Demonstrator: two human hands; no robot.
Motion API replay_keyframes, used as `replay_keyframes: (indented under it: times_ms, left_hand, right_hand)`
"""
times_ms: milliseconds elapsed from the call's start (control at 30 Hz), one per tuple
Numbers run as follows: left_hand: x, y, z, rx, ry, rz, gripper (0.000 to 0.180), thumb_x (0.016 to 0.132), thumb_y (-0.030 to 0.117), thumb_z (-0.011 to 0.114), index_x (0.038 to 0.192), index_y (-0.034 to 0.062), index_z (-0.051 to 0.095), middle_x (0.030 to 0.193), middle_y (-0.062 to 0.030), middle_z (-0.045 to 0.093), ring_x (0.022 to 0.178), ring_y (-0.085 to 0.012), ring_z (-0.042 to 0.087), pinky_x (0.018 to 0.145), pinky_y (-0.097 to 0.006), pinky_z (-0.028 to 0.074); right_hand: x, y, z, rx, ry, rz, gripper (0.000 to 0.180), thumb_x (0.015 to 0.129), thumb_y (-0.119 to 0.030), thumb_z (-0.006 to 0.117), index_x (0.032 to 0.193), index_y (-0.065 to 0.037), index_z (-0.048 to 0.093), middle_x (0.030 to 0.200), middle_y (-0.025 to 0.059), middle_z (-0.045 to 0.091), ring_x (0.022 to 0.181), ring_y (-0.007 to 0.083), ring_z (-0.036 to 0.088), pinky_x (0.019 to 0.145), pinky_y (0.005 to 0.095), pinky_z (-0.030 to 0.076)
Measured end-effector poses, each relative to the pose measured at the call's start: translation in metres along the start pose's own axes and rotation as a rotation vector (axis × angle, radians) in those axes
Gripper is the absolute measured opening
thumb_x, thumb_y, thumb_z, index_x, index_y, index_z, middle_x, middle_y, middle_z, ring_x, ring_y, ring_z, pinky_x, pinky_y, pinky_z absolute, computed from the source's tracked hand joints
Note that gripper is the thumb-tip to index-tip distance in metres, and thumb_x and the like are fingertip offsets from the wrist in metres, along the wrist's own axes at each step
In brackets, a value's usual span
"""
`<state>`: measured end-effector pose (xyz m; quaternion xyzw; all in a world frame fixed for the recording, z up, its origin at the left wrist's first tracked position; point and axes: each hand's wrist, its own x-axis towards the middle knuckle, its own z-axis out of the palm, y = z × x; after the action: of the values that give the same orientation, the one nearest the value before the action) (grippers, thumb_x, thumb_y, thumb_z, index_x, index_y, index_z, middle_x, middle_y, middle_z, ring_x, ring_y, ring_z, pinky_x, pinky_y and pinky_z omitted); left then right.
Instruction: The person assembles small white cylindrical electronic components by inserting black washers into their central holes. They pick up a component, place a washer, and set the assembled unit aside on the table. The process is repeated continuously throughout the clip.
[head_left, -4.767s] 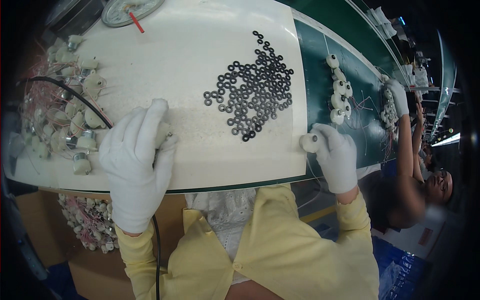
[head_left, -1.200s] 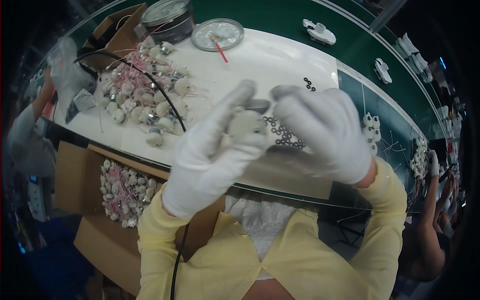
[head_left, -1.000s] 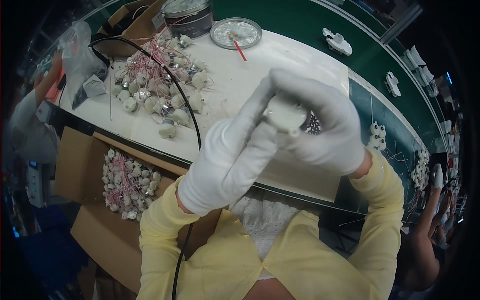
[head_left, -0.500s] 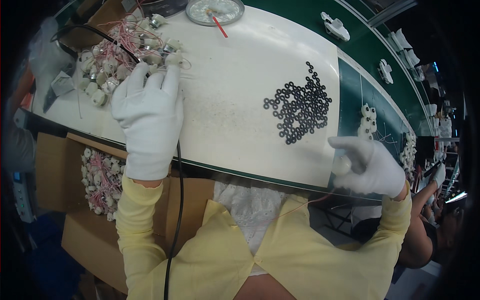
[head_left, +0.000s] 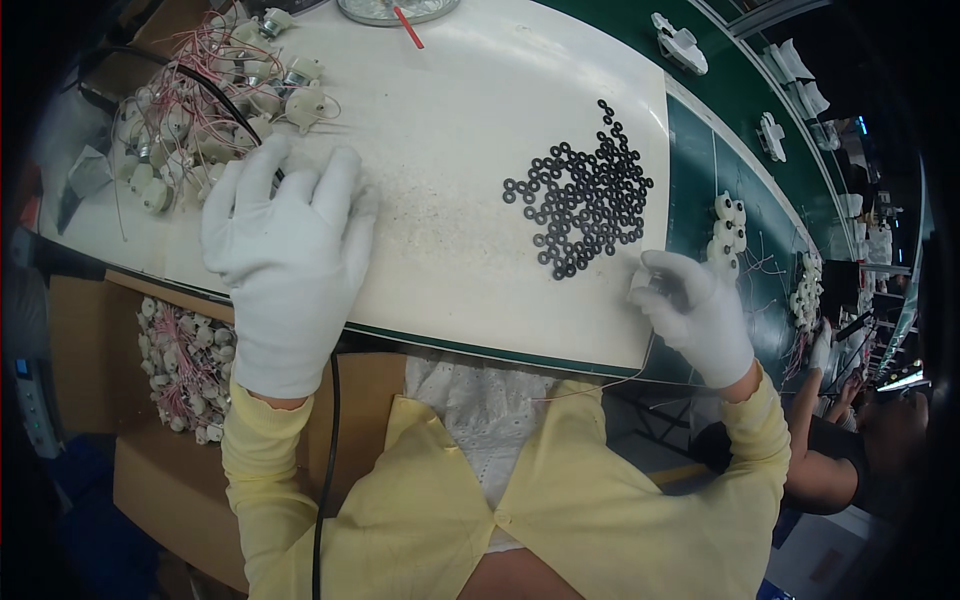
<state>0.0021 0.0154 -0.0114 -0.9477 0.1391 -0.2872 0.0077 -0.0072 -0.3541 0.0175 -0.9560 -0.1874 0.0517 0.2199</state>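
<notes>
My left hand (head_left: 285, 265), in a white glove, is palm down at the left of the white table (head_left: 430, 270), its fingers apart and slightly bent. It lies over a black cable (head_left: 215, 82), a dark bit of which shows between the fingers. Just beyond is a heap of small off-white motors (head_left: 305, 105) with pink wires. At the table's right edge my gloved right hand (head_left: 700, 315) pinches a small white part (head_left: 640, 283), mostly covered by the fingers; a thin wire trails from below the hand. Black rings (head_left: 590, 205) lie in a flat cluster beyond it.
A cardboard box (head_left: 80, 340) of wired motors stands below the table's left. A round metal dish (head_left: 395, 10) with a red stick is at the far edge. White parts (head_left: 728, 230) stand on the green surface at right. A co-worker (head_left: 830, 440) sits further right.
My left hand has drawn back from the motor heap, leaving more cable visible. The right hand has moved left with the small white part, its fingers closing around it. The whole view has shifted slightly.
</notes>
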Motion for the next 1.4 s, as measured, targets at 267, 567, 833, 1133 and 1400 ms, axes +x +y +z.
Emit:
replay_keyframes:
  times_ms: [267,567,833,1133,1400]
  left_hand:
    - [-0.001,0.022,0.016,-0.27,0.017,0.044,0.034,0.079,0.02,0.081,0.111,0.0107,0.075,0.086,-0.0059,0.066,0.099,-0.0315,0.066,0.086,-0.045,0.05]
    - [-0.008,0.017,0.027,-0.345,0.039,0.032,0.039,0.08,0.019,0.081,0.117,0.013,0.072,0.09,-0.0048,0.063,0.098,-0.0307,0.065,0.089,-0.045,0.05]
    - [-0.009,0.015,0.028,-0.369,0.016,0.038,0.042,0.081,0.019,0.08,0.121,0.0134,0.07,0.093,-0.0048,0.063,0.101,-0.0303,0.064,0.091,-0.045,0.049]
    - [-0.009,0.012,0.03,-0.388,0.028,0.058,0.042,0.081,0.018,0.08,0.122,0.0127,0.071,0.09,-0.0049,0.063,0.099,-0.0307,0.064,0.088,-0.045,0.049]
    - [-0.009,0.013,0.031,-0.393,0.045,0.07,0.041,0.081,0.017,0.079,0.121,0.0123,0.071,0.09,-0.0054,0.063,0.098,-0.0318,0.064,0.086,-0.046,0.049]
  right_hand:
    - [0.011,0.005,0.01,0.348,0.048,0.09,0.033,0.084,-0.01,0.082,0.112,-0.001,0.069,0.084,0.0087,0.072,0.066,0.0164,0.067,0.062,0.0277,0.054]
    - [0.034,-0.009,-0.007,-0.145,-0.076,-0.266,0.043,0.076,-0.006,0.081,0.116,-0.007,0.066,0.092,0.0103,0.069,0.078,0.0303,0.067,0.069,0.0393,0.051]
    - [0.042,-0.024,-0.006,-0.321,-0.004,-0.32,0.027,0.077,-0.01,0.08,0.101,-0.013,0.067,0.079,0.0002,0.065,0.07,0.0248,0.063,0.067,0.0376,0.046]
    - [0.03,-0.03,-0.021,-0.506,-0.202,-0.338,0.024,0.079,-0.018,0.078,0.1,-0.018,0.067,0.079,-0.0003,0.061,0.071,0.0234,0.059,0.068,0.0381,0.041]
    - [0.029,-0.033,-0.016,-0.61,-0.167,-0.389,0.025,0.081,-0.021,0.079,0.102,-0.017,0.067,0.077,0.0013,0.058,0.069,0.0232,0.057,0.068,0.0381,0.041]
